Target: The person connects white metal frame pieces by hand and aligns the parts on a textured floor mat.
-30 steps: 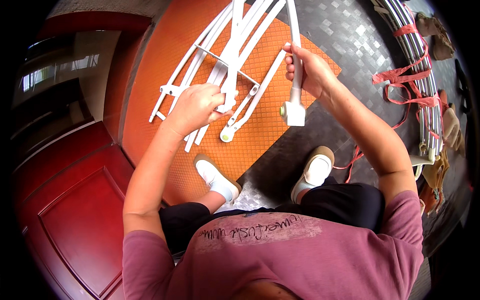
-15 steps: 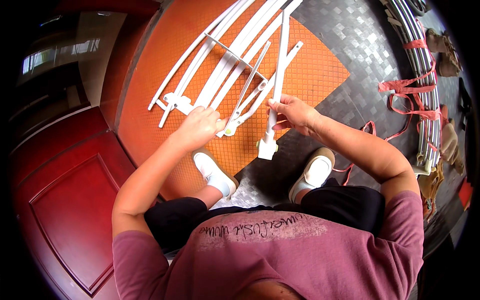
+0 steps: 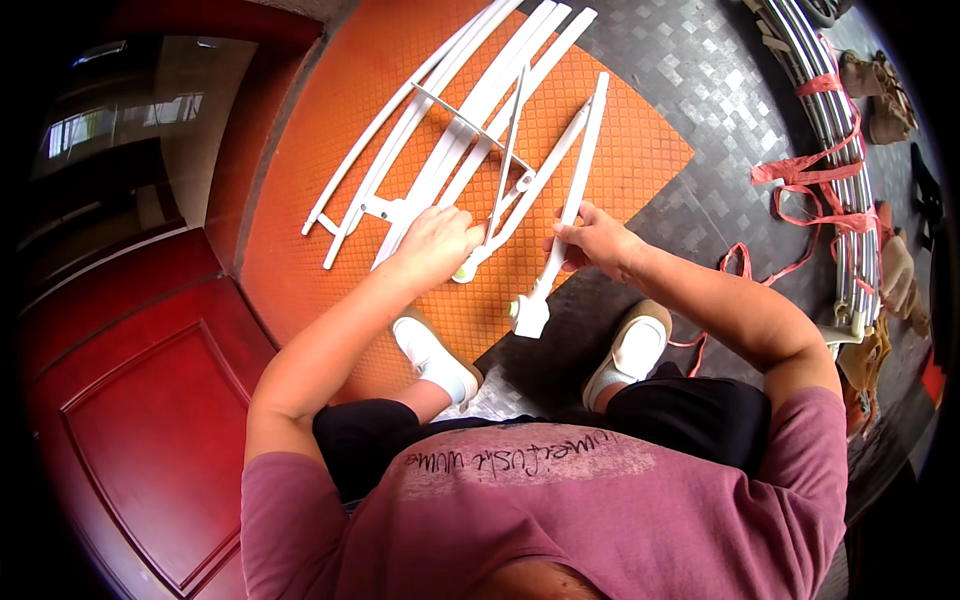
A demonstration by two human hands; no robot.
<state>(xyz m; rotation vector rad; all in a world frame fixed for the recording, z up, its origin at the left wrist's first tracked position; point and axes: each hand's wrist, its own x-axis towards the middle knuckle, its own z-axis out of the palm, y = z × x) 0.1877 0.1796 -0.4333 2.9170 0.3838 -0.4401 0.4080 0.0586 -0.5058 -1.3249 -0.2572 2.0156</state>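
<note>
My right hand [image 3: 592,240] pinches a long white metal tube [image 3: 580,165] between thumb and fingers. Its lower end carries a blocky white fitting [image 3: 530,316] with a yellow-green spot, and its upper end meets another white bar of the frame. My left hand [image 3: 440,242] is closed at the lower part of the white metal frame [image 3: 522,210], next to a rounded joint [image 3: 464,272] with a yellow-green dot; its fingertips are partly hidden. A thin grey wire bracket [image 3: 470,125] crosses the frame. Several white tubes [image 3: 478,110] lie beyond my left hand.
An orange textured mat [image 3: 640,130] lies under the parts on a grey patterned floor [image 3: 680,60]. At right is a bundle of metal tubes [image 3: 835,130] tied with red strips [image 3: 800,172]. A dark red panelled door [image 3: 160,440] stands left. My white shoes [image 3: 640,345] flank the mat's near corner.
The tube in my right hand has swung, its top moving right and its fitting slightly nearer me. My left hand has shifted right along with the frame.
</note>
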